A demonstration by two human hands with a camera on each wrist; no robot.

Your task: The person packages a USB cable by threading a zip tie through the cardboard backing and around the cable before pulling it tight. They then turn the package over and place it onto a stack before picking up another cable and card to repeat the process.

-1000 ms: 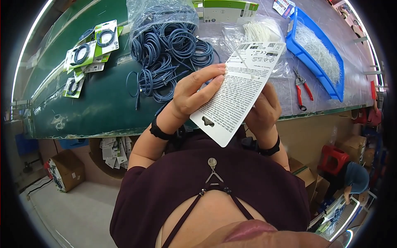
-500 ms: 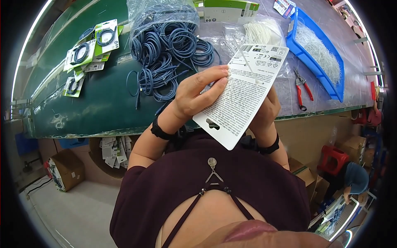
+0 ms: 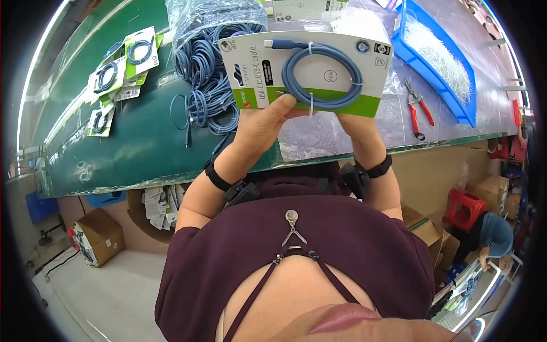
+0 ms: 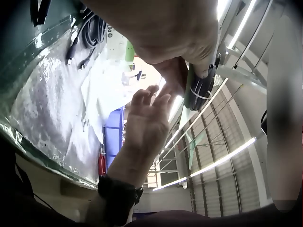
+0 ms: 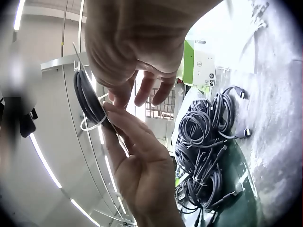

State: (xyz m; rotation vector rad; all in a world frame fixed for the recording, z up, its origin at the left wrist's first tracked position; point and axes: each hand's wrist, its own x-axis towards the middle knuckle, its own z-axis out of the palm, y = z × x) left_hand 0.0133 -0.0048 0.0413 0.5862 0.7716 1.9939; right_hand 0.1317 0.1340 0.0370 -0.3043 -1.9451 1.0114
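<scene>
A white and green packaging card (image 3: 336,105) faces me in the head view, with a coiled blue USB-C cable (image 3: 358,68) fastened to its front by white zip ties. My left hand (image 3: 259,128) grips the card's lower edge, thumb in front and fingers behind. Behind the card's right part is my right hand (image 3: 358,126), its fingers hidden in the head view. In the right wrist view the right hand (image 5: 137,52) shows loosely bent fingers at the back of the card, close to the left hand's fingertips (image 5: 113,108).
Loose blue cables (image 3: 211,100) spill from a plastic bag (image 3: 216,14) on the table. Carded cables (image 3: 105,80) lie at left. At right are red-handled cutters (image 3: 419,111) and a blue tray (image 3: 436,85) of clear strips. Another person (image 3: 494,233) is at far right.
The card has turned from its printed back to its cable side and moved up and away from my body. My left thumb is now on its front; the right hand is behind it.
</scene>
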